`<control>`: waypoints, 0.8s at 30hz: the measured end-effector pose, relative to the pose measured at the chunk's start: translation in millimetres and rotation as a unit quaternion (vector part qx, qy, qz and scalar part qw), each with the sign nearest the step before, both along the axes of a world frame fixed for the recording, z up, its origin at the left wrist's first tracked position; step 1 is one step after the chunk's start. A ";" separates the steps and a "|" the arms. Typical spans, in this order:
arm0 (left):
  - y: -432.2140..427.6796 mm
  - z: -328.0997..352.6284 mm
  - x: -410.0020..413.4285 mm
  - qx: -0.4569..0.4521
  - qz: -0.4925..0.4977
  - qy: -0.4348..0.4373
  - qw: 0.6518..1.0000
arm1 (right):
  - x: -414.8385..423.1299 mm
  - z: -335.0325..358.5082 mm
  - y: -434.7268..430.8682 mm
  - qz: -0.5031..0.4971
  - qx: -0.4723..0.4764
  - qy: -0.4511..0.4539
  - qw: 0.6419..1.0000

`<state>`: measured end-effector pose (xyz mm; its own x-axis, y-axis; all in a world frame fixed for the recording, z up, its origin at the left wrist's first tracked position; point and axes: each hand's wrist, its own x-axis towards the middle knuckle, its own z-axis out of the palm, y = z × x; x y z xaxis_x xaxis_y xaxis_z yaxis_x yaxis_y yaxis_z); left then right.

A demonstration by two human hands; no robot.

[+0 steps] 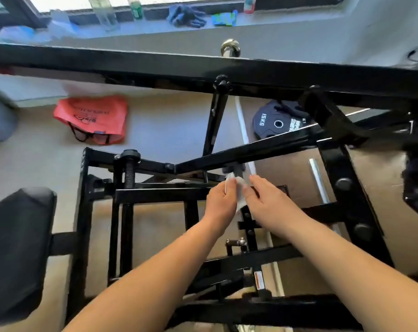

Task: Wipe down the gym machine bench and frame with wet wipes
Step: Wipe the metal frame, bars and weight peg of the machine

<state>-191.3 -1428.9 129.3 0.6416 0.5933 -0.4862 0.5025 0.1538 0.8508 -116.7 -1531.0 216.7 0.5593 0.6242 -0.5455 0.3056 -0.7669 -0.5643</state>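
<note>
A white wet wipe [238, 188] is held between both hands in the middle of the view, above the black steel frame [155, 192] of the gym machine. My left hand [221, 202] pinches the wipe's left edge with curled fingers. My right hand [267, 200] holds its right side, fingers pointing forward. The wipe hangs just below a slanted black bar [251, 153] of the frame. The black padded bench [16, 245] lies at the lower left, apart from both hands.
A 15 kg weight plate [272, 123] and a red bag [93, 118] lie on the tan floor beyond the frame. A thick black crossbar [131, 61] spans the top. Bottles and gloves [186, 16] sit on the window sill. A threaded knob [130, 164] stands left of the hands.
</note>
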 end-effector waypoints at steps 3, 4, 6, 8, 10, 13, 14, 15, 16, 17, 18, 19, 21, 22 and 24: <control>4.0 31.0 -44.5 0.007 0.018 0.018 1.000 | -30.6 9.8 -3.0 0.043 0.010 0.008 0.999; 5.2 40.9 -58.7 0.006 0.016 0.022 1.000 | -39.1 11.8 -1.6 0.053 0.017 0.012 0.998; 6.9 60.2 -85.6 0.005 0.009 0.020 1.000 | -54.4 15.2 3.5 0.059 0.037 0.028 0.997; 7.7 80.8 -110.3 0.007 0.008 0.016 1.000 | -69.4 20.8 10.0 0.055 0.070 0.059 0.994; 10.1 96.9 -134.3 0.017 0.014 0.015 1.000 | -82.8 29.4 15.5 0.035 0.097 0.102 0.989; 16.6 116.3 -171.0 0.027 0.028 0.007 0.999 | -108.1 44.7 21.4 0.032 0.143 0.147 0.978; 19.3 122.7 -182.1 0.024 0.034 0.004 0.999 | -116.4 49.0 23.7 0.032 0.154 0.159 0.975; 23.1 127.7 -193.0 0.022 0.037 0.002 0.999 | -124.7 52.6 26.6 0.032 0.160 0.180 0.970; 27.9 132.0 -204.0 0.022 0.037 0.001 0.999 | -133.8 55.4 30.5 0.027 0.162 0.209 0.964; 33.1 135.0 -215.6 0.022 0.035 0.000 0.999 | -144.1 58.5 35.0 0.015 0.164 0.246 0.955; 38.7 137.7 -226.5 0.017 0.033 -0.001 0.999 | -154.7 59.4 40.3 0.001 0.163 0.276 0.947; 45.7 139.2 -236.8 0.012 0.029 -0.001 1.000 | -165.4 58.5 46.5 -0.014 0.163 0.290 0.943; 60.0 136.5 -254.3 0.008 0.025 0.009 1.000 | -184.9 54.7 59.3 -0.040 0.159 0.278 0.946; 67.2 133.7 -262.8 0.006 0.031 0.014 0.999 | -195.3 52.2 66.6 -0.050 0.160 0.275 0.947; 80.4 127.7 -277.3 0.001 0.038 0.029 0.999 | -214.0 45.8 80.4 -0.076 0.168 0.277 0.943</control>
<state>-468.5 -1348.6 257.0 0.5656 0.6406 -0.5194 0.5377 0.1912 0.8212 -330.7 -1450.6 262.5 0.3447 0.7493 -0.5655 -0.2063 -0.5272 -0.8243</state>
